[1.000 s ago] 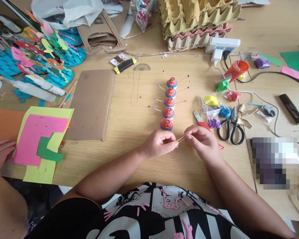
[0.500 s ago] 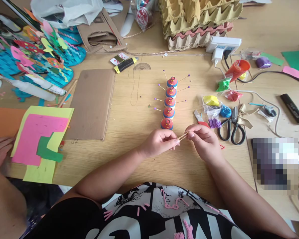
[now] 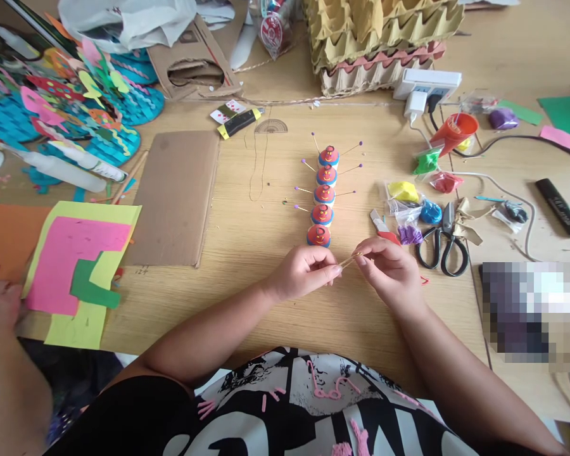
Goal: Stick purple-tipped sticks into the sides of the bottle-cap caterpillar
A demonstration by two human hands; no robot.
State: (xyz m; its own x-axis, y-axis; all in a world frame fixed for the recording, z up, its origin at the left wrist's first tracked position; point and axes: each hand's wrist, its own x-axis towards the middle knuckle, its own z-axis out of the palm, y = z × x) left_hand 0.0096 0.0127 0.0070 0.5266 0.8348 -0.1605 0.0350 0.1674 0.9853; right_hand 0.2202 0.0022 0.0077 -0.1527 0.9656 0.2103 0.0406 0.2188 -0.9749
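My left hand [image 3: 308,272] pinches one end of some thin wooden sticks [image 3: 348,260] just below the craft row. My right hand [image 3: 388,269] has its fingertips closed at their other end. Directly above my hands, a row of several red domed pieces with smiling faces and blue rims [image 3: 323,195] runs up the table. Thin sticks with purple tips [image 3: 351,149] poke out from both sides of the upper pieces. The lowest piece [image 3: 318,236] shows no sticks.
Black-handled scissors [image 3: 441,244], bagged clay [image 3: 403,191] and a red cone [image 3: 456,130] lie right. Cardboard [image 3: 175,196] and coloured paper [image 3: 52,266] are left, beside another person's hand [image 3: 0,297]. Egg trays [image 3: 370,69] stand at the back.
The fingers of my right hand have shifted slightly at the end of the sticks. The other person's hand at the left has moved a little over the orange paper.
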